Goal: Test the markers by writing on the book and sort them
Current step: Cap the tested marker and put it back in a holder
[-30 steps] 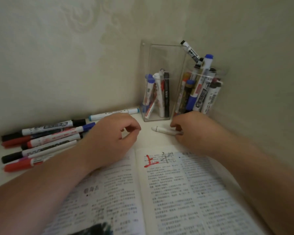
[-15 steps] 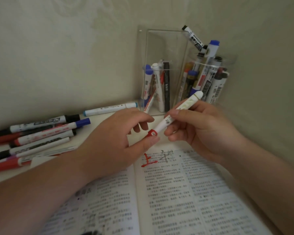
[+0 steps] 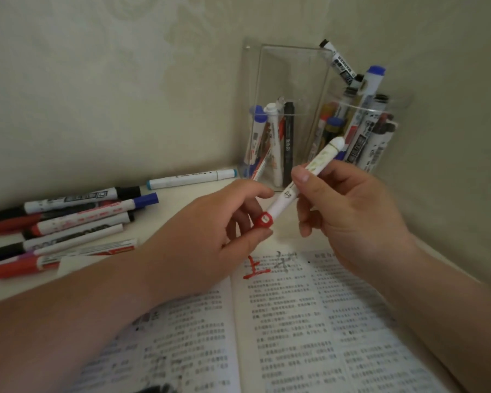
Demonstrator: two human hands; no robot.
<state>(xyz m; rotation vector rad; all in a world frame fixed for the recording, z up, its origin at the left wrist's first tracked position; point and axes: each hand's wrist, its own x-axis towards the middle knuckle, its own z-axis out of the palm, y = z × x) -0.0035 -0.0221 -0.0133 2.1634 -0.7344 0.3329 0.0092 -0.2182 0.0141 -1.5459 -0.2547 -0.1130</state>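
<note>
My right hand [image 3: 349, 217] grips a white marker [image 3: 309, 174] by its barrel, tilted up to the right above the open book [image 3: 309, 330]. My left hand [image 3: 207, 236] pinches the marker's red cap end [image 3: 264, 220] between thumb and fingers. The book's right page carries a red character [image 3: 255, 269] and a faint grey scribble [image 3: 284, 259] at its top. Several markers [image 3: 68, 222] lie in a loose pile on the white table at the left.
A clear two-part holder [image 3: 284, 80] stands in the corner; its left part holds a few markers, its right part [image 3: 360, 129] is crowded with several. A light-blue-tipped marker [image 3: 193, 177] lies along the wall. Walls close in behind and on the right.
My right hand picked the white marker up off the table and raised it. My left hand came over and took hold of its red end. The view has tilted slightly.
</note>
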